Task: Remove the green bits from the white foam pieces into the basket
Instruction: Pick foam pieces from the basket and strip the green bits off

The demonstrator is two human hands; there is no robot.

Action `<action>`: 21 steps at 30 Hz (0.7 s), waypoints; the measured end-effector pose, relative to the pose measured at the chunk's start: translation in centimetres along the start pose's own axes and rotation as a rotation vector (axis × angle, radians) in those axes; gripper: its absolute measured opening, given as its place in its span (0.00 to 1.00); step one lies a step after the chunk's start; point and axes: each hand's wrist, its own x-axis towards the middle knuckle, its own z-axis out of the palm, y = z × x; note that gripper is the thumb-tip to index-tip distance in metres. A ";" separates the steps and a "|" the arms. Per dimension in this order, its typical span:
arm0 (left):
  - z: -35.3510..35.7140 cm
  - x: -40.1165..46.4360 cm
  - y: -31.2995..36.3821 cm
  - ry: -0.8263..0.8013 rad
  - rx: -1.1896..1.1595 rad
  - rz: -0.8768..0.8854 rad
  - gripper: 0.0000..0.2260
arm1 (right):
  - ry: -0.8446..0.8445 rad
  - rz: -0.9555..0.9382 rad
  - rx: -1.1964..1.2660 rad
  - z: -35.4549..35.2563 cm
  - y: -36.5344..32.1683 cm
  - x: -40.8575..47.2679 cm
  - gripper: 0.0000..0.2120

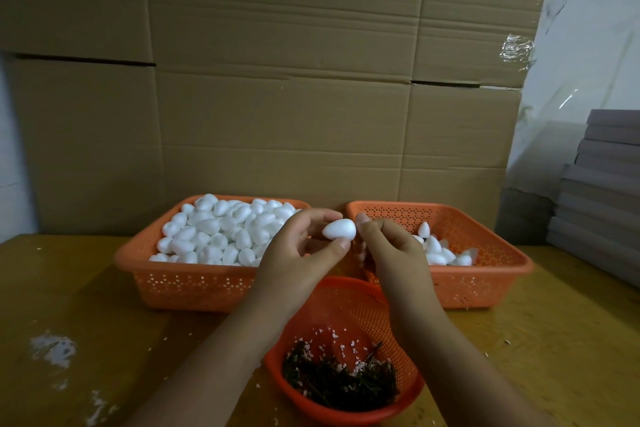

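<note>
Left hand (304, 239): you hold one white foam piece (340, 229) between thumb and fingertips, above the gap between the two rectangular baskets.
Right hand (388, 239): your fingers are curled and bunched just beside the piece's blunt right end; cannot tell whether they pinch anything.
Foam piece axis: egg-shaped, long axis lying left-right, narrow end toward your left palm, broad end facing your right fingers.
Green bit: none visible on the piece from here; may be hidden at the right end.
Key relation: your right hand is the nearer one for the pull, straight out along the long axis.
Round basket (346, 291): below both hands, close to you, holding a dark pile of bits (339, 378) and white crumbs.
Left basket (194, 284): heaped with foam pieces.
Right basket (485, 284): a few pieces only.
Stage: likely mid-sort, much left.
</note>
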 end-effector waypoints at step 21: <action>-0.2 0.2 -0.4 0.026 -0.077 -0.103 0.13 | 0.036 -0.007 0.009 0.0 0.1 0.2 0.05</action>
